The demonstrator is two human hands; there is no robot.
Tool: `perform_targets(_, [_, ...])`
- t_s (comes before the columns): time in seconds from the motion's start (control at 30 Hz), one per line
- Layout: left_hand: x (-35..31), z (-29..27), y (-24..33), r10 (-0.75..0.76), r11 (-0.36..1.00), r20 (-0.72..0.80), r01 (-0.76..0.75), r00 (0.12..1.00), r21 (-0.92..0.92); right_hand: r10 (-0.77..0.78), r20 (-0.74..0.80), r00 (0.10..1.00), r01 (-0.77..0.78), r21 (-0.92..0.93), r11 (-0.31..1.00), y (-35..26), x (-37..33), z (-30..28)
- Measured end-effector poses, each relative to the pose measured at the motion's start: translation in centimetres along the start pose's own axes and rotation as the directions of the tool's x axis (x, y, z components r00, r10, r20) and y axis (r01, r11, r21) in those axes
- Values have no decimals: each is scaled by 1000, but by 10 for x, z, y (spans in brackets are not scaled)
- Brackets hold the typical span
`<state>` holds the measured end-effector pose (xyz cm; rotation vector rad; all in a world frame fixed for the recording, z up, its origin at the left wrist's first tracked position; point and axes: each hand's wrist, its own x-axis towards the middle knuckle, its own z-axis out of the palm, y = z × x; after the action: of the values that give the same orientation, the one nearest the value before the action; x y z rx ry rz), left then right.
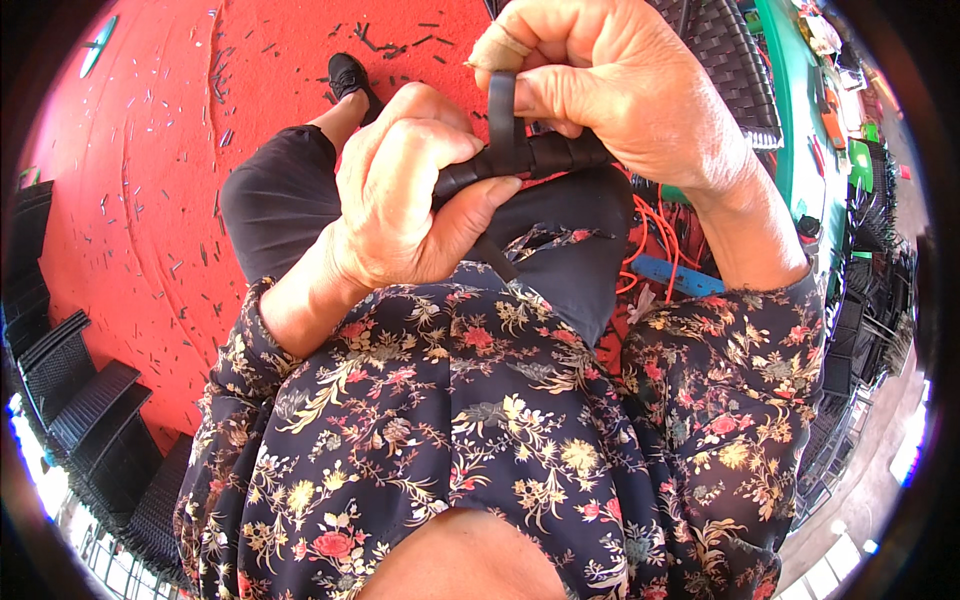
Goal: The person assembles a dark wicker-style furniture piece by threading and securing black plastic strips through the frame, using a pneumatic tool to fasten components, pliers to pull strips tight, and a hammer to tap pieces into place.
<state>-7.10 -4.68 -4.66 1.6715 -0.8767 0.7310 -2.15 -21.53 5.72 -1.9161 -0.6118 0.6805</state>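
Both my hands are raised over my lap, working on a dark bar wrapped in flat black strip (570, 152). My left hand (405, 190) is closed round the bar's left end, thumb below and fingers over the top. A loop of black plastic strip (503, 110) stands up from the bar, and my right hand (610, 95) pinches it between thumb and forefinger. Tan tape (496, 50) covers the tip of a right-hand finger. A loose strip end (495, 258) hangs below the bar toward my shirt.
Short black strip scraps (390, 45) litter the red floor covering (130, 200). Black woven panels (90, 400) are stacked at the left; another woven piece (725, 60) stands beyond my right hand. Orange cord (660, 235) and a blue bar (675, 277) lie by my right arm, near a green-edged table (790, 110).
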Motion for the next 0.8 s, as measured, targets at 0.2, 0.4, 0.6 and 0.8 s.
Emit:
perform_targets(0.2, [0,0,0,11,1000,-1,-11,1000,-1,19,-17,1000,-19,43,999,3,-1,2])
perform_targets(0.4, [-1,1,-2,38,999,-3,-38,999,0,13,13,1000,-14,48,999,2,0,-2])
perform_targets(0.6, [0,1,-2,45,999,-7,-45,999,7,20,7,1000,-19,-52,998,-3,-2,0])
perform_targets(0.8, [0,3,-3,54,998,-20,-54,998,-23,47,87,995,-51,36,998,5,4,-5])
